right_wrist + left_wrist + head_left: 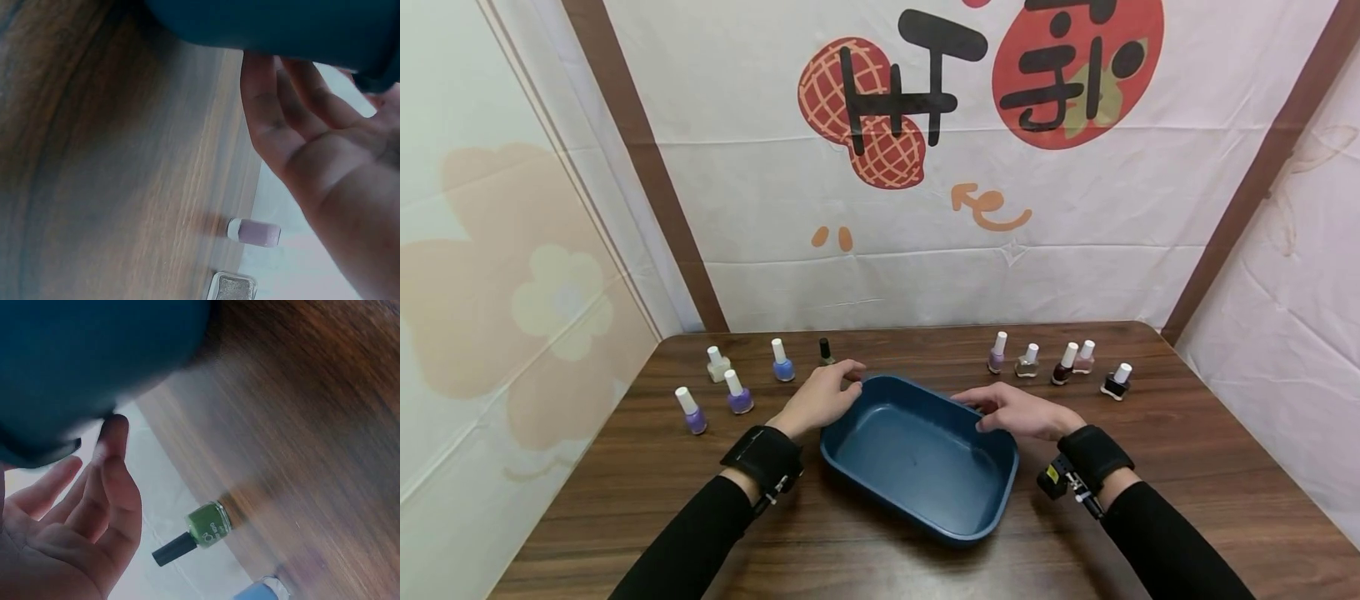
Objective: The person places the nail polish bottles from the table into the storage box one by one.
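A deep blue rectangular plastic tray [917,454], with nothing inside it, sits at an angle in the middle of the wooden table. My left hand [823,396] grips its far left corner, with fingers behind the outer wall in the left wrist view. On the far right side, my right hand [1018,410] holds the rim, thumb on the inner side and fingers bent against the outside. Just beyond the left hand stands a green nail polish bottle [209,524] with a black cap. A pale purple nail polish bottle [996,357] is behind the right hand.
Left of the tray stand several white-capped polish bottles, among them a blue one [783,367] and a purple one [740,400]. More stand at the back right, including a black one [1116,383]. A printed fabric wall [760,283] rises behind the table.
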Demonstrator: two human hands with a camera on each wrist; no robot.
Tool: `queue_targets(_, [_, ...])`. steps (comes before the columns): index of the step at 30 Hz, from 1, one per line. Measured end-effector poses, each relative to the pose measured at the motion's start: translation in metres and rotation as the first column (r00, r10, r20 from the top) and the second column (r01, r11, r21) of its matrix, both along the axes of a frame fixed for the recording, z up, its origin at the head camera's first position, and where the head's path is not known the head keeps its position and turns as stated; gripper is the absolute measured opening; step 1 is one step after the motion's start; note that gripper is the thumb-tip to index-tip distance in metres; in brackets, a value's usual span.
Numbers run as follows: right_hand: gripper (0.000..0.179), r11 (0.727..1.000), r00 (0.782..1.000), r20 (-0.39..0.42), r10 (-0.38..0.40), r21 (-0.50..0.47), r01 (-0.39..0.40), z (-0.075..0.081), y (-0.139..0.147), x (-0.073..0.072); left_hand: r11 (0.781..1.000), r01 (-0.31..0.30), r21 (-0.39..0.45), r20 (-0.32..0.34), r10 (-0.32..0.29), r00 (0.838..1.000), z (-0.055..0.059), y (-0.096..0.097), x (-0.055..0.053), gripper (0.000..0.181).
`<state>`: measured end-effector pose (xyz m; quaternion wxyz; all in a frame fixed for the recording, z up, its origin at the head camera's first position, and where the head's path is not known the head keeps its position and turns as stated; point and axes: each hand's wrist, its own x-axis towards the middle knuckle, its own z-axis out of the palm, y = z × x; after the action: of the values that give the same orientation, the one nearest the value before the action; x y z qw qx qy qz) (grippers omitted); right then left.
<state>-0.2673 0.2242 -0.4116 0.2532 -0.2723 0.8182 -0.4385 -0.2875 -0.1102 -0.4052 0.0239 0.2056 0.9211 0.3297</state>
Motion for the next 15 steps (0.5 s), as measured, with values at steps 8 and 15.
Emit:
queue_targets(8, [0.047,1.0,1.0,-0.026,-0.012,0.004,0.012,0.002,-0.008,-0.009,0.993,0.12,-0.017,0.067,-0.118,0.991,-0.001,-0.008,0.003,0.041])
queue_targets(15, [0.042,0.997,0.994,-0.106,0.006,0.082,0.003,0.009,-0.015,-0.016,0.987,0.157,0.016,0.067,-0.158,0.985,-0.004,-0.015,0.007,0.034])
